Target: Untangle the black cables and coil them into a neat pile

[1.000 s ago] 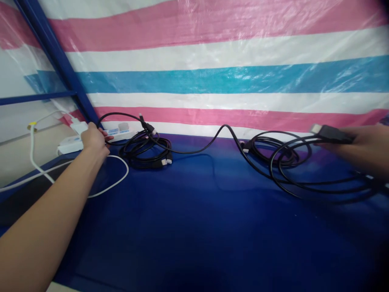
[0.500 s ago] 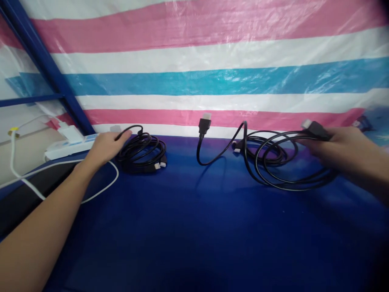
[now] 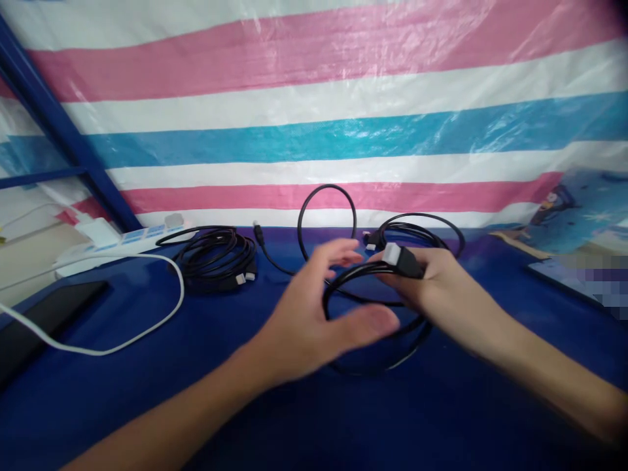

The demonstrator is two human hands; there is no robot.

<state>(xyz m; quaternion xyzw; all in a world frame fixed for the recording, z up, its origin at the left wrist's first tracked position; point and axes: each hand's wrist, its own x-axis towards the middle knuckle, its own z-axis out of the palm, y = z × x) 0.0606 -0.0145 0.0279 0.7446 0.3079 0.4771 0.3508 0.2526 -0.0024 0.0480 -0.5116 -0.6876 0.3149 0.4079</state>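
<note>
In my right hand is a black HDMI cable, gathered in loops, with one capped plug facing up beside my fingers. Its loose end rises in a loop and reaches left, where the other plug lies near the back. My left hand is at the left side of these loops, thumb and fingers spread wide apart. Whether it touches the cable I cannot tell. A second coiled black cable rests at the left with two plugs at its front. Behind my right hand lies a third coiled black cable.
A white power strip with a charger stands at the back left. A white cord loops near a flat black object. Striped plastic sheeting hangs behind the blue tabletop. A blue picture-printed item is at right.
My left hand has left the left coil and come to the middle. My right hand has carried the looped HDMI cable leftward, and its loose end now reaches farther left.
</note>
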